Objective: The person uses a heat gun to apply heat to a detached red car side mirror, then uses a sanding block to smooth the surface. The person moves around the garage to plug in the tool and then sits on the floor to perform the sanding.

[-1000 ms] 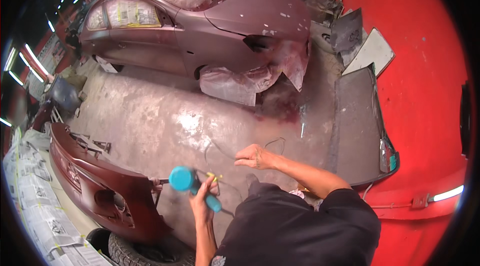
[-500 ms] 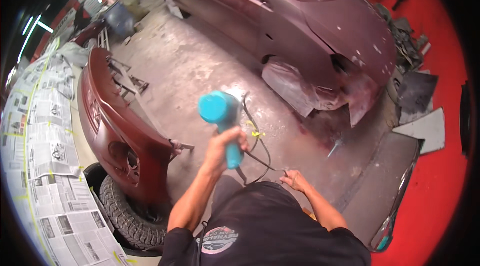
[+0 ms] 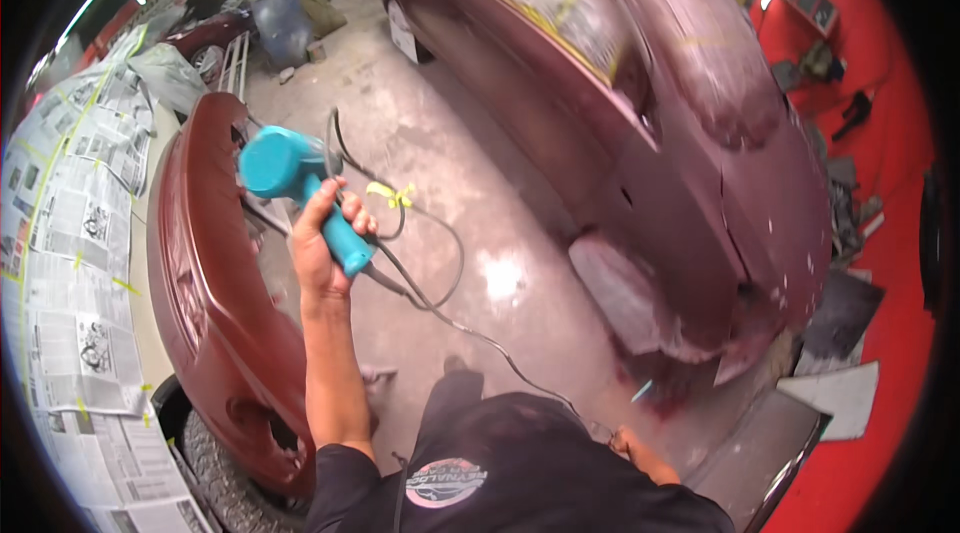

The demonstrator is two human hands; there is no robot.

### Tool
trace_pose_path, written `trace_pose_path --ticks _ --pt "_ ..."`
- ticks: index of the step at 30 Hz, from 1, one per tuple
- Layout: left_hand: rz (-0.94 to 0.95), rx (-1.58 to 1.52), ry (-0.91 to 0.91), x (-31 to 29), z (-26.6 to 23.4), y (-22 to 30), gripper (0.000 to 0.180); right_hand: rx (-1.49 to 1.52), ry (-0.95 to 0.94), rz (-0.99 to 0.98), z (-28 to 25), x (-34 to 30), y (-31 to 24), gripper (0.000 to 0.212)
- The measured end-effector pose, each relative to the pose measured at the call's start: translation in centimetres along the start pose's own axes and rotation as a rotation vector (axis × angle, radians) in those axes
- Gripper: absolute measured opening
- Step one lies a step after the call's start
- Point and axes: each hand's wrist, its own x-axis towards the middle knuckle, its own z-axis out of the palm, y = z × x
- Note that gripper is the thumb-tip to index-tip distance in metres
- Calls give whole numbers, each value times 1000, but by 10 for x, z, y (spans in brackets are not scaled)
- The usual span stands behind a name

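Observation:
My left hand (image 3: 325, 248) is wrapped round the handle of a teal corded hair dryer (image 3: 272, 163), held up at the far end of the red-brown car bumper (image 3: 225, 283). Its wide round head is toward the bumper; I cannot tell whether they touch. From the handle a dark cord (image 3: 490, 341) loops out, with a yellow tape tag (image 3: 398, 196) on it, and runs back to my right hand (image 3: 630, 448). That hand, low beside my body, is closed on the cord, its fingers partly hidden.
A maroon car (image 3: 560, 113) with covered windows stands on the right. A tire (image 3: 225, 463) sits under the bumper's near end. Newspaper-masked bodywork (image 3: 90, 333) lines the left. Loose panels (image 3: 830, 388) lean by the red wall, and a blue barrel (image 3: 282, 28) stands at the back.
My left hand has carried the hair dryer left and forward, toward the bumper's far end. The cord now stretches longer between my hands. My view has shifted too.

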Motion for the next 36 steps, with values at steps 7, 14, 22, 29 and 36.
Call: trace_pose_path --ticks 7,14,22,29,36 --pt "-145 173 125 158 -80 -1 25 499 12 200 -176 54 -77 33" --pt "-276 199 223 314 -164 -43 26 706 359 -123 -416 227 -256 28" --pt "-256 110 363 483 -247 -21 23 1227 48 -265 -726 377 -532 17" --pt "-127 139 566 621 -314 38 21 1336 -186 -467 -930 446 -813 47" --pt "-163 84 538 812 -437 73 32 1554 -331 -787 -1059 481 -1063 53"
